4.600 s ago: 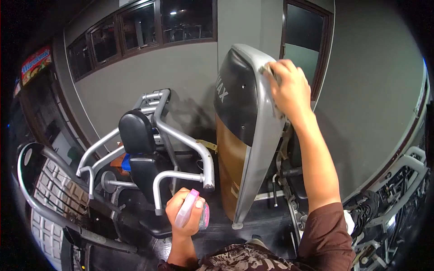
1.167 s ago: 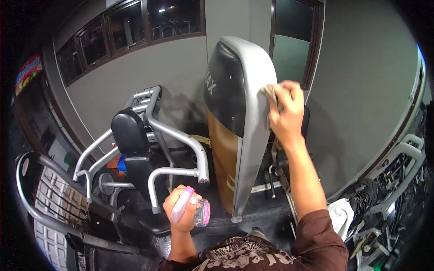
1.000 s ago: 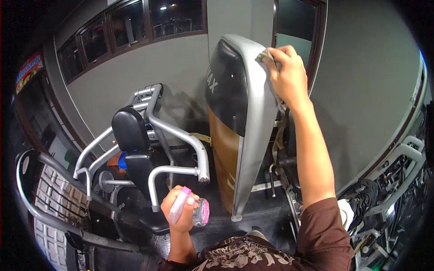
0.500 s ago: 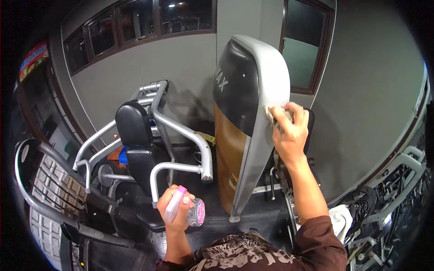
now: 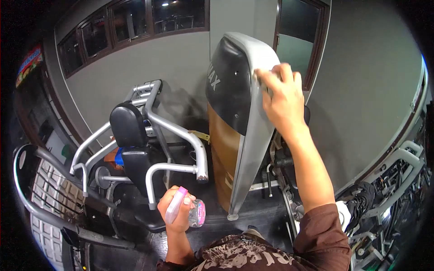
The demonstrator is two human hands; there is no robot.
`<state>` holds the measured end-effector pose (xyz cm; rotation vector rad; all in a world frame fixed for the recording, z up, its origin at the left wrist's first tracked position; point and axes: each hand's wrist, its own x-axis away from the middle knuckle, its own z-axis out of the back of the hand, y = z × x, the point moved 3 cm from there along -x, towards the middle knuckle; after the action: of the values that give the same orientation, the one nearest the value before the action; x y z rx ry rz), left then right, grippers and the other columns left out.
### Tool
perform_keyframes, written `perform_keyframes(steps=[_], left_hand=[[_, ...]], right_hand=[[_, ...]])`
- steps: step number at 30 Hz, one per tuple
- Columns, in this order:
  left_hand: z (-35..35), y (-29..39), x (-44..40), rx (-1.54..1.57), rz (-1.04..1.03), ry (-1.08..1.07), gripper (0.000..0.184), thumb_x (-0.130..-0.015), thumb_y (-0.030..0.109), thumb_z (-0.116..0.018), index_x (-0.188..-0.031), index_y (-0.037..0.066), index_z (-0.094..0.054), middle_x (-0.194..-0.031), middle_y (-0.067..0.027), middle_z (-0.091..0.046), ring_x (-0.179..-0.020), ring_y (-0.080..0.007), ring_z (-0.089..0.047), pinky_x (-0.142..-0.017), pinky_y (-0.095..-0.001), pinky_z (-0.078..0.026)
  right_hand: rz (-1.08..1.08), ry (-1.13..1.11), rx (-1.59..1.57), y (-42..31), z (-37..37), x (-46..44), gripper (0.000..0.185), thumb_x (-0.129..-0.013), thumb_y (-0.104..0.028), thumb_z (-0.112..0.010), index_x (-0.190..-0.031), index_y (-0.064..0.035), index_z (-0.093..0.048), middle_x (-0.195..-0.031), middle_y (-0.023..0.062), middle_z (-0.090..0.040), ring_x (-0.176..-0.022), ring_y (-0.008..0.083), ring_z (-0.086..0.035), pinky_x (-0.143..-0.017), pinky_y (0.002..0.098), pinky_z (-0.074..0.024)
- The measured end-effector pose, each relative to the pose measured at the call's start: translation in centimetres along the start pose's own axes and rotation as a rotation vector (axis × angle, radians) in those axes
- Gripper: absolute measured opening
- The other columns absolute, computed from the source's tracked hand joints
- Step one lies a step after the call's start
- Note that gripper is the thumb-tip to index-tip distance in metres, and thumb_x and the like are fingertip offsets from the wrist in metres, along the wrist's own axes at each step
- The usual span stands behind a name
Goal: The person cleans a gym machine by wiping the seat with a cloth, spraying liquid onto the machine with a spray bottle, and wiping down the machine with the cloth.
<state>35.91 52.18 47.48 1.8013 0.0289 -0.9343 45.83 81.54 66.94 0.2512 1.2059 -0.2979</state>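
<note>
My right hand [image 5: 285, 97] is pressed to the silver edge of a tall machine housing [image 5: 261, 54], near its upper part. Its fingers are closed round a cloth, mostly hidden under them. The housing has a black upper panel with white letters and a brown lower panel. Low in the middle, my left hand [image 5: 177, 212] grips a spray bottle [image 5: 197, 213] with a pink and clear trigger head and a pink label. The bottle is held away from the machine, just below a silver handle bar [image 5: 174, 167].
A seated machine with a black backrest [image 5: 128, 124] and silver arms stands left of the housing. A curved grey rail [image 5: 49, 221] is at the far left. On the right are a white cloth [image 5: 342, 217] and metal racks [image 5: 398, 180]. Windows line the wall behind.
From half a second ago, my right hand has moved up along the housing's silver edge with the cloth. The view has shifted slightly. My left hand still holds the bottle low.
</note>
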Motion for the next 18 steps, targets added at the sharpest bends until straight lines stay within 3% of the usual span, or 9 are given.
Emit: perform_keyframes(steps=[7, 10, 14, 16, 18], left_hand=[[1.1, 0.3, 0.6, -0.021, -0.002, 0.044, 0.024, -0.095, 0.019, -0.065, -0.096, -0.005, -0.062, -0.080, -0.0120, -0.065, -0.061, -0.0121, -0.060, -0.061, -0.0269, -0.053], [1.4, 0.6, 0.4, -0.050, 0.006, 0.035, 0.023, -0.095, 0.018, -0.065, -0.095, -0.005, -0.062, -0.079, -0.0118, -0.065, -0.061, -0.0121, -0.060, -0.062, -0.0269, -0.053], [1.0, 0.3, 0.3, -0.037, -0.002, 0.010, 0.022, -0.094, 0.017, -0.066, -0.094, -0.004, -0.061, -0.080, -0.0121, -0.065, -0.062, -0.0123, -0.061, -0.062, -0.0270, -0.054], [0.7, 0.4, 0.1, -0.027, -0.014, -0.011, 0.022, -0.094, 0.017, -0.066, -0.094, -0.004, -0.062, -0.081, -0.0125, -0.065, -0.062, -0.0125, -0.061, -0.063, -0.0269, -0.054], [0.7, 0.0, 0.3, -0.018, -0.018, -0.007, 0.022, -0.094, 0.017, -0.067, -0.095, -0.004, -0.061, -0.082, -0.0128, -0.066, -0.062, -0.0127, -0.061, -0.063, -0.0268, -0.054]], right_hand=[[0.183, -0.102, 0.040, -2.6, -1.9, 10.7, 0.041, -0.076, -0.003, -0.067, -0.112, -0.0214, -0.071, -0.109, 0.0084, -0.059, -0.084, 0.0305, -0.058, -0.062, 0.0363, -0.0543], [0.192, -0.107, -0.026, -2.5, -0.7, 9.4, 0.041, -0.075, -0.002, -0.067, -0.112, -0.0201, -0.072, -0.107, 0.0083, -0.059, -0.083, 0.0295, -0.057, -0.062, 0.0364, -0.0536], [0.170, 0.140, 0.003, -2.5, 2.8, 2.1, 0.043, -0.070, -0.003, -0.072, -0.110, -0.0185, -0.072, -0.102, 0.0061, -0.058, -0.084, 0.0298, -0.057, -0.061, 0.0388, -0.0522], [0.193, 0.150, 0.091, -2.4, 2.6, -0.2, 0.042, -0.068, -0.004, -0.075, -0.108, -0.0177, -0.073, -0.102, 0.0058, -0.058, -0.085, 0.0297, -0.057, -0.061, 0.0387, -0.0530], [0.192, -0.044, 0.176, -1.8, 0.7, 1.0, 0.038, -0.072, -0.009, -0.072, -0.110, -0.0156, -0.072, -0.106, 0.0065, -0.060, -0.086, 0.0294, -0.058, -0.060, 0.0356, -0.0549]])
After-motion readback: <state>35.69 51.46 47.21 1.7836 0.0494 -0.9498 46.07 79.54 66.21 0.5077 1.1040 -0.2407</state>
